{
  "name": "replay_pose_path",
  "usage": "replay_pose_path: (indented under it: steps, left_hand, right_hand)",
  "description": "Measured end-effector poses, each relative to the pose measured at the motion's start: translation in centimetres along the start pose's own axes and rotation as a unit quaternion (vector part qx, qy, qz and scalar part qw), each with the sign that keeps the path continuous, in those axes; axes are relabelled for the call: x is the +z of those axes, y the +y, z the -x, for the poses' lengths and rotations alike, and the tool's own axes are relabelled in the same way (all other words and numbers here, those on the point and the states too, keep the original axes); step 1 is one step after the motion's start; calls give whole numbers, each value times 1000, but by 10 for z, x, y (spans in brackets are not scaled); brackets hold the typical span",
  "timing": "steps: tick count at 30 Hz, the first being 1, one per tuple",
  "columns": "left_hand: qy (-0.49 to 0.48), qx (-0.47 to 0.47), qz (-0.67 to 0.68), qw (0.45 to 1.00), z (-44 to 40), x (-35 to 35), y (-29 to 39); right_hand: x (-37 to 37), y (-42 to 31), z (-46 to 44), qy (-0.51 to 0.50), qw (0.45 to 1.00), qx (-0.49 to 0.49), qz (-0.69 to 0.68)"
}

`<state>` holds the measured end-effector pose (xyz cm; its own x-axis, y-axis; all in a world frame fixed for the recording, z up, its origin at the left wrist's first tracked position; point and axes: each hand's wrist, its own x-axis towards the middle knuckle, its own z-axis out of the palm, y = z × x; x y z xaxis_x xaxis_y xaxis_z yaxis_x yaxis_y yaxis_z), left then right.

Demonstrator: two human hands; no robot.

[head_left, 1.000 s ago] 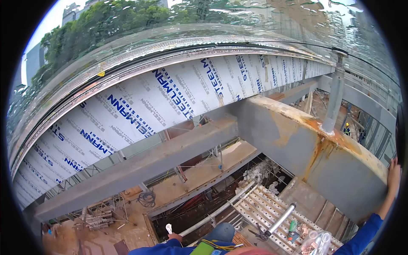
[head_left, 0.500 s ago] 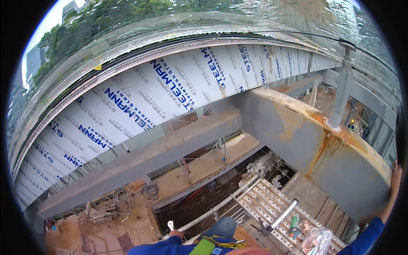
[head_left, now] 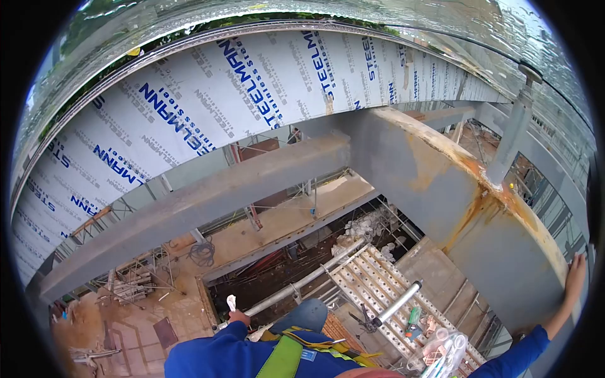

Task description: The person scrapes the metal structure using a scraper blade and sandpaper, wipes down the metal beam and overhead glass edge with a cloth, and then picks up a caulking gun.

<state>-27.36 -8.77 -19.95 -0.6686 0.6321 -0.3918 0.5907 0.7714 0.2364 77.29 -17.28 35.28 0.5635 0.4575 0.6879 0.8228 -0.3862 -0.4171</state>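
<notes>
My left hand [head_left: 238,317] is low in the view, close to my bent knee. Its fingers are closed round a small white crumpled piece [head_left: 231,302], cloth or paper, which sticks up out of the fist. At the far right my right hand [head_left: 575,277] lies against the end of a big grey steel beam [head_left: 435,189], fingers stretched along its upper edge. Rust streaks run down this beam below an upright post [head_left: 512,135]. A sheet-wrapped fascia [head_left: 189,107] with blue STEELMANN lettering curves across the upper part.
Below me is a perforated metal scaffold platform [head_left: 372,283] holding a green bottle [head_left: 413,320] and a clear plastic bag [head_left: 444,353]. A scaffold tube [head_left: 302,283] runs beside a deep gap. A narrower grey beam [head_left: 189,205] crosses leftward. A person in a yellow helmet [head_left: 512,186] is far below.
My view has tipped downward, showing more of my body. My left hand, still gripping the white piece, sits further left and higher in view. My right hand stays on the beam.
</notes>
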Motion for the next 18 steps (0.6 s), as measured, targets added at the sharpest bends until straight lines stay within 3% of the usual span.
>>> replay_pose_path:
  steps: [2, 3, 5, 8, 13, 18]
  left_hand:
    - [-18, -6, -9, 1000, 2, -8, 10]
    - [15, -77, 110, 991, -10, 3, 11]
    - [4, 6, 16, 1000, -2, -8, 21]
    - [8, 22, 22, 999, -2, -11, 30]
    - [1, 43, 8, 999, -4, -2, 23]
    - [2, 26, -11, 1000, -1, 3, 7]
  right_hand:
    - [9, 2, -5, 34, 999, -18, -24]
    - [10, 9, -2, 65, 996, -27, -53]
    - [-2, 0, -2, 30, 999, -2, -13]
    - [-7, 5, -6, -53, 998, -12, 18]
    - [-1, 10, -6, 29, 999, -15, -29]
    - [-2, 3, 0, 46, 997, -20, -57]
